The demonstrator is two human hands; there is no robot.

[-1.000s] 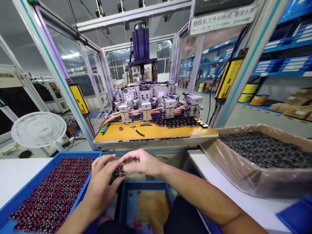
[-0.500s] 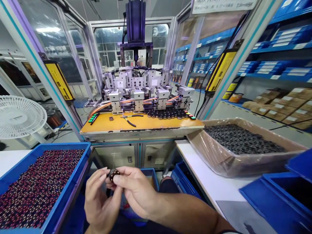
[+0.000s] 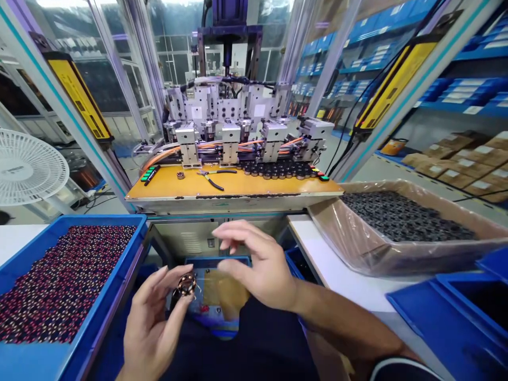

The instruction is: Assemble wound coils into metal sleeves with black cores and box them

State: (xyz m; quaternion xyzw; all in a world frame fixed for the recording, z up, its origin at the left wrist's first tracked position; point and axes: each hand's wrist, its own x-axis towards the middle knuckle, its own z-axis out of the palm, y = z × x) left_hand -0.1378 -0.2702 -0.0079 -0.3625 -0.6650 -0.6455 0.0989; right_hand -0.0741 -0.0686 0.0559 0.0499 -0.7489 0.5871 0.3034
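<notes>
A small round copper-wound motor stator (image 3: 187, 284) sits between the thumb and fingers of my left hand (image 3: 153, 317), with thin wire ends sticking out on its right side. My right hand (image 3: 257, 264) is up to the right, apart from the stator, its thumb and fingers spread with nothing between them. Below the hands stands a blue bin (image 3: 222, 260) with brown sheet and a few small pieces in it. Ahead, the orange worktop (image 3: 166, 185) carries a single stator (image 3: 180, 175), cutting pliers (image 3: 214, 180) and rows of black round parts (image 3: 278, 170).
A blue tray (image 3: 141, 222) full of wound parts is at the left. At the right, a plastic-lined carton (image 3: 329, 243) of dark parts rests on a white table (image 3: 317, 254). The multi-station machine (image 3: 230, 143) rises behind the worktop. A white fan (image 3: 27, 169) stands far left.
My right hand has let go of the stator and moved up and right, opening. My left hand keeps the stator, whose wire ends now show. The view has tilted down.
</notes>
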